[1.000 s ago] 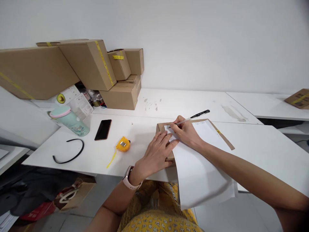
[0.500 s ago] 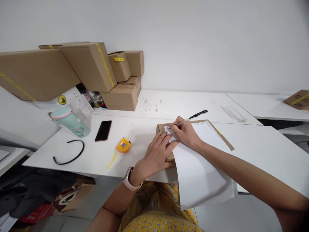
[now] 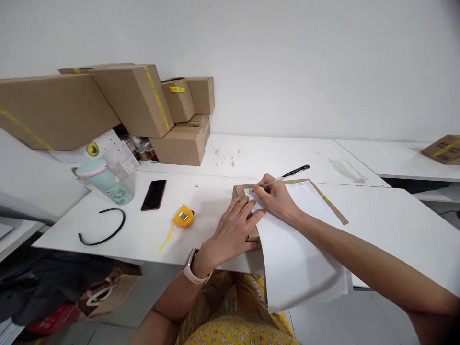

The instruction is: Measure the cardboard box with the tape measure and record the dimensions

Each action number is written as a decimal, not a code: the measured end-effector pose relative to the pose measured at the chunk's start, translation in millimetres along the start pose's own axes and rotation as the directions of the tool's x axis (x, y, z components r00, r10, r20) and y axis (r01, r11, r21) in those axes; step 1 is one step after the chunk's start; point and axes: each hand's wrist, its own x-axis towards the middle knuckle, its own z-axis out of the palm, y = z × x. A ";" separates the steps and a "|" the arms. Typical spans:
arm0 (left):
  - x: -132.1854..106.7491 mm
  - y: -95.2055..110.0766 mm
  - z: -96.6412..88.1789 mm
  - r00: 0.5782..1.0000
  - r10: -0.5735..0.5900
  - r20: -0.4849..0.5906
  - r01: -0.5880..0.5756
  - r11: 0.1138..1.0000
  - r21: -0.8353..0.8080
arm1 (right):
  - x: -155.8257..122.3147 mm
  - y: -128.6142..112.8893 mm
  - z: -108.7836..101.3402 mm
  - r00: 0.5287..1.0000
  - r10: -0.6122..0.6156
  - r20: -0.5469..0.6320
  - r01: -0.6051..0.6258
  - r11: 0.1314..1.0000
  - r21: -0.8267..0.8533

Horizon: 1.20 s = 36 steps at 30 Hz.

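Note:
My right hand (image 3: 276,199) is closed round a pen (image 3: 287,176) with a black cap, its tip on the top left corner of a white sheet (image 3: 298,254). The sheet lies on a flat brown cardboard box (image 3: 332,207) and hangs over the near edge of the white table (image 3: 395,225). My left hand (image 3: 233,230) lies flat with fingers stretched out, pressing the sheet and box at their left edge. A watch with a pale strap is on that wrist.
A yellow tape measure (image 3: 183,216), a black phone (image 3: 154,194), a black curved band (image 3: 102,226) and a mint bottle (image 3: 104,181) lie to the left. Stacked cardboard boxes (image 3: 136,103) stand at the back left. Another box (image 3: 443,148) sits far right. Bags lie on the floor at left.
Almost nothing: the hands and pen stay in place on the sheet; only the view shifts slightly.

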 end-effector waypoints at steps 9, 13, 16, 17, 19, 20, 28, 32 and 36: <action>-0.3 -1.6 1.6 1.000 -0.005 0.005 0.005 1.000 -0.015 | -0.7 -1.2 -0.3 1.000 -0.010 -0.027 0.009 1.000 -0.027; -0.8 -2.4 2.5 1.000 0.002 -0.002 -0.002 0.999 -0.035 | -1.4 -2.5 -0.8 0.999 -0.011 -0.037 0.010 0.999 -0.031; -1.4 -2.9 3.6 1.000 0.004 -0.010 -0.005 0.999 -0.043 | -1.3 -3.2 -0.9 0.999 -0.012 -0.053 0.010 1.000 -0.029; -1.5 -2.9 3.8 1.000 0.003 -0.011 -0.004 0.999 -0.040 | -1.1 -3.3 -0.8 0.999 -0.010 -0.049 0.008 0.999 -0.034; -1.6 -2.8 3.8 1.000 0.003 -0.011 -0.004 1.000 -0.029 | -0.7 -3.4 -0.7 0.999 -0.006 -0.040 0.004 0.999 -0.048; -1.6 -2.7 3.7 1.000 0.004 -0.012 -0.004 1.000 -0.024 | -0.5 -3.4 -0.6 0.999 -0.006 -0.040 0.004 0.999 -0.054; -0.6 -1.4 1.2 1.000 -0.005 -0.008 0.005 1.000 -0.023 | -0.4 -3.0 -0.6 0.999 -0.007 -0.038 0.005 0.998 -0.061; -0.9 -1.2 0.9 1.000 -0.003 -0.006 0.003 1.000 -0.027 | -0.1 -2.5 -0.4 0.999 -0.010 -0.035 0.008 0.999 -0.046; -0.9 -1.1 1.1 1.000 -0.001 -0.010 0.001 1.000 -0.012 | -0.3 -2.4 -0.7 0.999 -0.005 -0.033 0.004 0.999 -0.049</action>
